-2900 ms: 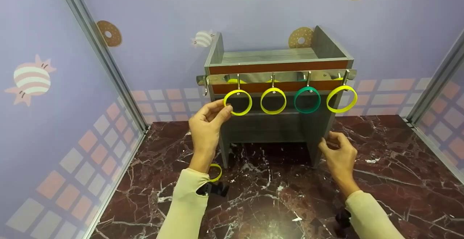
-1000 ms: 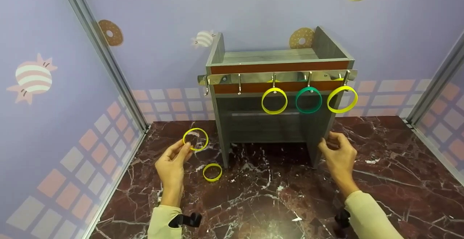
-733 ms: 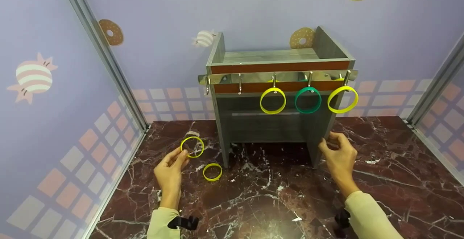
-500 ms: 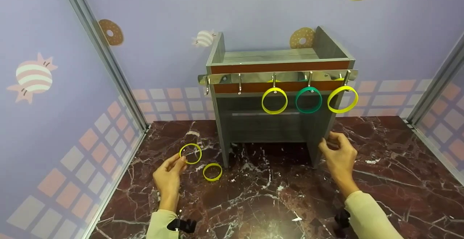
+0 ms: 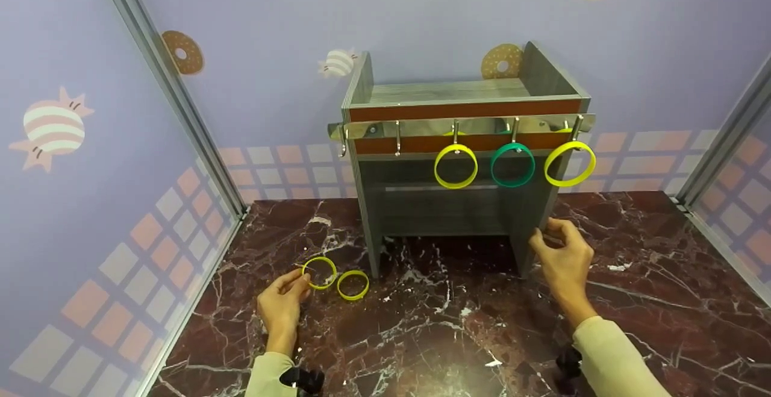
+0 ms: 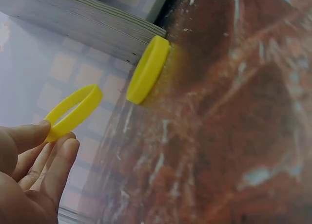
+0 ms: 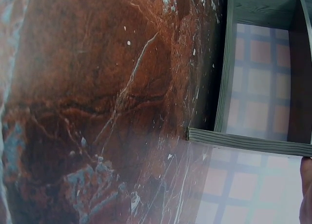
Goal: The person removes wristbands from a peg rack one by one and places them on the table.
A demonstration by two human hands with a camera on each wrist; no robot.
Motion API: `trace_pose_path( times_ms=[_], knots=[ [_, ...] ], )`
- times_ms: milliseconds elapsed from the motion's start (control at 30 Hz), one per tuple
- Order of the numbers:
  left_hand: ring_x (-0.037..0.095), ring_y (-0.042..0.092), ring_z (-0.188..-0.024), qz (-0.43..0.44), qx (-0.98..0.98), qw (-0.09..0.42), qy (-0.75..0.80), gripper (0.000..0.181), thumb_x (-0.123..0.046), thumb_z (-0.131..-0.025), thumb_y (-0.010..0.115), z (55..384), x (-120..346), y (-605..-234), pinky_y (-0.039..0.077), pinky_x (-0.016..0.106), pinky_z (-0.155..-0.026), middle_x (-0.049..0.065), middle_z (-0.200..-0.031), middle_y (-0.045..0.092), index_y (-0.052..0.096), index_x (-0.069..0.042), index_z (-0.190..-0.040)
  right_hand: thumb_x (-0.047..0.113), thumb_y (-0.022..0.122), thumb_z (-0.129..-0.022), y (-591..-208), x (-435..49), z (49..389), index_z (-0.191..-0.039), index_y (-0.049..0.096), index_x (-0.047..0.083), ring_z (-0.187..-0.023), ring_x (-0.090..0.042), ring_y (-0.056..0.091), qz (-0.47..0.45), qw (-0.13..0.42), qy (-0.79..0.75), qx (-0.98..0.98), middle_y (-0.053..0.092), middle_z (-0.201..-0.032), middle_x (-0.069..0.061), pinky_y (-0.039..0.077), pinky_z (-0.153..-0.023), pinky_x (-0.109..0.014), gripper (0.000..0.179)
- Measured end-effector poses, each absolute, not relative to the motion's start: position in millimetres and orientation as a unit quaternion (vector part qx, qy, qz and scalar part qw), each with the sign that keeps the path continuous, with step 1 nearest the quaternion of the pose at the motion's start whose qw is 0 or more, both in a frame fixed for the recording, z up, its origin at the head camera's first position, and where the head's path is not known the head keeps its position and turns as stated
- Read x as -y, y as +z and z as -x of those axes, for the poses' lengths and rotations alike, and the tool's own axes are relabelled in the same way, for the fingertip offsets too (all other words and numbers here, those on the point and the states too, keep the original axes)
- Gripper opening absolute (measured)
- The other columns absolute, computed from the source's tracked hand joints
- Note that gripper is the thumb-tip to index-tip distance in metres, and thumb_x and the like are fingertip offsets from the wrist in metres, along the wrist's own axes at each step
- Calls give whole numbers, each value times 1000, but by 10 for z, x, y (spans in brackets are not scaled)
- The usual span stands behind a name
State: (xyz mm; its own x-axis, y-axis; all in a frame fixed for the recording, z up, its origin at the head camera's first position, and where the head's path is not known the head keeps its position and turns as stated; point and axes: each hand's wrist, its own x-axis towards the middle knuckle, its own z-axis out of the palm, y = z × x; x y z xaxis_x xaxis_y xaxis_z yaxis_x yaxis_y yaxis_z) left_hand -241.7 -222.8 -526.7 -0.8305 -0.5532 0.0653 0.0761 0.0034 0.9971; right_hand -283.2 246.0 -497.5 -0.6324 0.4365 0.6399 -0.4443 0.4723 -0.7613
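Between thumb and fingers my left hand (image 5: 282,306) pinches a yellow wristband (image 5: 319,273), held low over the table. Just to its right, apart from it, a second yellow wristband (image 5: 353,285) lies on the marble-patterned table; both also show in the left wrist view. My right hand (image 5: 564,261) grips the front edge of the right side panel of a grey wooden shelf (image 5: 446,210). On the shelf's metal hook rail (image 5: 421,127) hang a yellow wristband (image 5: 456,167), a green wristband (image 5: 513,165) and another yellow wristband (image 5: 570,164). The two leftmost hooks are bare.
The dark red marble-patterned table (image 5: 446,337) spreads in front of the shelf. Purple printed walls (image 5: 271,84) enclose it at the back and sides, with metal posts (image 5: 174,102) at the corners.
My left hand took the yellow wristband off the second hook from the left, then brought it down and left, beside the one on the table. My right hand stayed put.
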Motion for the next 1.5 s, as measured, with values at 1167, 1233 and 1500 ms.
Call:
trace_pose_path(
  times_ms=[1167,1233,1500],
  knots=[
    [37,75,-99,-194,824,228,-480,24,-6,-84,87,2377,2293,-5401,53,50,-95,14,-99,80,82,2,-106,-9,75,-85,-4957,-2460,2809,-101,73,-9,-81,-12,74,-10,431,512,743,76,-92,-17,56,-74,-12,16],
    [37,75,-98,-193,824,233,-479,24,-6,-84,87,2378,2284,-5394,53,50,-95,15,-98,80,82,2,-106,-9,75,-85,-4959,-2460,2811,-100,73,-9,-81,-11,73,-10,432,511,743,76,-91,-17,56,-74,-12,16],
    [34,78,-96,-176,826,250,-473,26,-5,-86,85,2436,2195,-5324,59,48,-91,17,-103,79,81,2,-110,-11,75,-85,-4954,-2449,2812,-100,74,-9,-80,8,66,-11,434,515,739,76,-91,-17,55,-74,-10,15]
  ],
)
